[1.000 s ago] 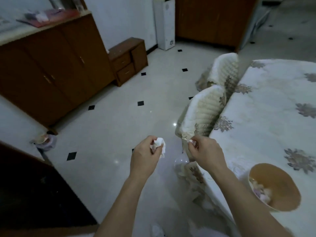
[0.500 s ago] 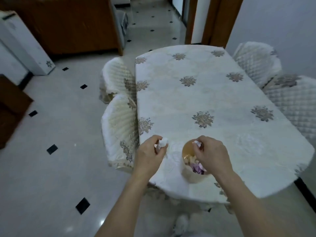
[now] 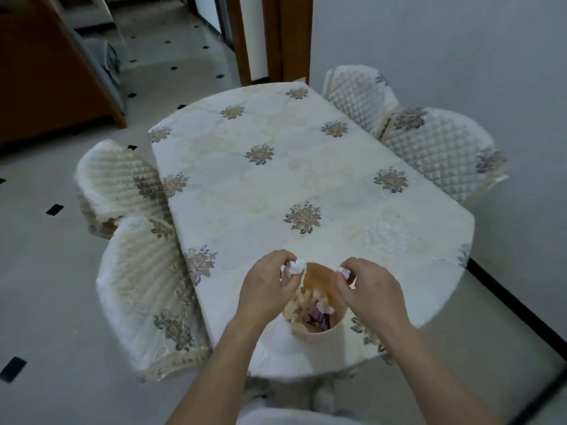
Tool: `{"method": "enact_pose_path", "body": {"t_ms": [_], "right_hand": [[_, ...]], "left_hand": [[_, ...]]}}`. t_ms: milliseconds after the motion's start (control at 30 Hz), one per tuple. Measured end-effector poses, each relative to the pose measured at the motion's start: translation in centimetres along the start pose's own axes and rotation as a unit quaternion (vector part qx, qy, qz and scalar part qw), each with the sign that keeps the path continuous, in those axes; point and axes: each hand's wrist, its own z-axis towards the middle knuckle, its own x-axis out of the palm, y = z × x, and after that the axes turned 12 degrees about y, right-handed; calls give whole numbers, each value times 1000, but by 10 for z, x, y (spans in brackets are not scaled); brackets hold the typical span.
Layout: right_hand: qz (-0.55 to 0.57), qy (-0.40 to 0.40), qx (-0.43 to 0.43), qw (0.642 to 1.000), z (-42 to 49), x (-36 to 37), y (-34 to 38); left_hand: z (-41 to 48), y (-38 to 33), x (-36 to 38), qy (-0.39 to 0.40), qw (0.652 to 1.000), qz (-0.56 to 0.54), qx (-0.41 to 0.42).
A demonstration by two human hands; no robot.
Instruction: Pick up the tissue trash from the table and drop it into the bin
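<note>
Tissue wad (image 3: 296, 267) pinched in my left hand (image 3: 267, 286), smaller scrap (image 3: 344, 272) in my right hand (image 3: 368, 289), both crumpled, no clear long axis, above the bin (image 3: 316, 334), lower centre, on the floral-clothed table (image 3: 245, 194); quilted chairs (image 3: 141, 286) alongside.

Dim, bluish, even light falls on the table (image 3: 337, 167), with soft shadow under its near edge. Beyond the table the floor (image 3: 184, 53) shows faint sheen. Lines far from the table bend; detail is soft throughout.

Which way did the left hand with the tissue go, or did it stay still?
Yes, it moved. The left hand went right, toward the bin: before, it was off to the bin's left; now its tissue is over the rim.
</note>
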Motion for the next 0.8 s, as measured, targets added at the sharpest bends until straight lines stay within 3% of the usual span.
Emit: {"method": "enact_pose_path", "body": {"t_ms": [300, 467, 567, 667, 800], "right_hand": [[-44, -55, 78, 995, -10, 17, 28], [-62, -105, 94, 988, -15, 29, 40], [-80, -102, 100, 986, -17, 31, 42], [-141, -45, 105, 983, -22, 33, 40], [-129, -59, 109, 984, -29, 29, 38]], "left_hand": [[23, 21, -6, 98, 987, 56, 112], [30, 29, -8, 110, 971, 110, 183], [34, 30, -6, 138, 961, 163, 178], [36, 29, -6, 168, 956, 189, 150], [32, 28, -6, 123, 956, 202, 174]]}}
